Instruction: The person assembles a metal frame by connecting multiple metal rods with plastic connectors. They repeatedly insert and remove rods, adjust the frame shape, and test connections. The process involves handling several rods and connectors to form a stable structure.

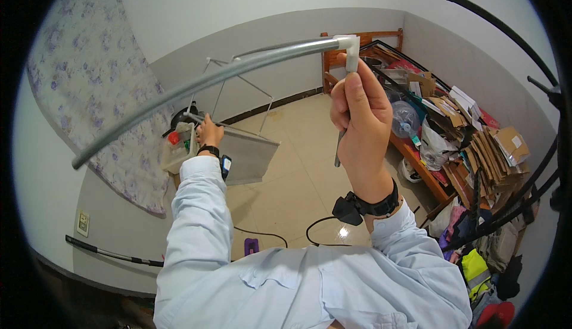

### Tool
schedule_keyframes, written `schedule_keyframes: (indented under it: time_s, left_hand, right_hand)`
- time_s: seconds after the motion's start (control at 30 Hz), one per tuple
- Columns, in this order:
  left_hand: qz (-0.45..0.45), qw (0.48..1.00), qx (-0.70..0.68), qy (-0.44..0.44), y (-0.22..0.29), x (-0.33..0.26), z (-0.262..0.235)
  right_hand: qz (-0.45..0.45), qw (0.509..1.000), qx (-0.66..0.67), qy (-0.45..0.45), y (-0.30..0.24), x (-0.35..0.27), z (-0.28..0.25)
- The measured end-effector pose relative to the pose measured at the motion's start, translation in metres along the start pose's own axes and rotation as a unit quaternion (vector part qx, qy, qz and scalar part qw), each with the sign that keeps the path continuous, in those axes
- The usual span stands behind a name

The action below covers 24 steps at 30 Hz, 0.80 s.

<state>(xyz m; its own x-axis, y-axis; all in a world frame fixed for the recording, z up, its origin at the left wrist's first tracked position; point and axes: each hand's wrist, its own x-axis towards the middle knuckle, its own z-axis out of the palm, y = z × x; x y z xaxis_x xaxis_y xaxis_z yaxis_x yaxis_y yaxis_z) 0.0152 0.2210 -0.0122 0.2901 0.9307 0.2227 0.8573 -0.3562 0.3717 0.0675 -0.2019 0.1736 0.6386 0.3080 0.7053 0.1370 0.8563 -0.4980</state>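
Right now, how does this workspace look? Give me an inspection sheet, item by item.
Surface: pale tile floor, shiny.
Job's things: grey tube meeting white elbow; frame with grey panel beyond.
Clutter: cardboard and water jug at right; clothes piled nearer.
Left hand: at the frame; grip unclear.
Right hand: pinching the elbow.
Cables: black cable on the floor, partly hidden.
Surroundings: floral cloth on the left wall.

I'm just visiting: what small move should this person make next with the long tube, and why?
Perhaps raise the left hand from beside the grey panel to steady the long tube: the right hand pinches at the white elbow on one end, while the other end juts out with no visible support.
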Motion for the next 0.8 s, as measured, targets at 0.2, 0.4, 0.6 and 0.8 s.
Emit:
schedule_keyframes:
  time_s: [0.2,0.4,0.6,0.8]
  left_hand:
    - [0.015,0.996,-0.069,0.059,-0.026,0.027,0.037]
    - [0.071,0.969,-0.158,0.175,-0.038,0.046,0.055]
    - [0.068,0.946,-0.189,0.252,-0.041,0.037,0.022]
    - [0.076,0.947,-0.248,0.189,-0.036,0.031,-0.017]
  right_hand:
    - [0.011,1.000,-0.001,0.023,0.004,0.004,-0.006]
    - [0.005,0.996,-0.014,0.084,0.016,0.016,-0.041]
    - [-0.029,0.968,-0.159,0.192,0.052,0.026,-0.139]
    - [0.028,0.930,-0.154,0.333,0.110,-0.024,-0.249]
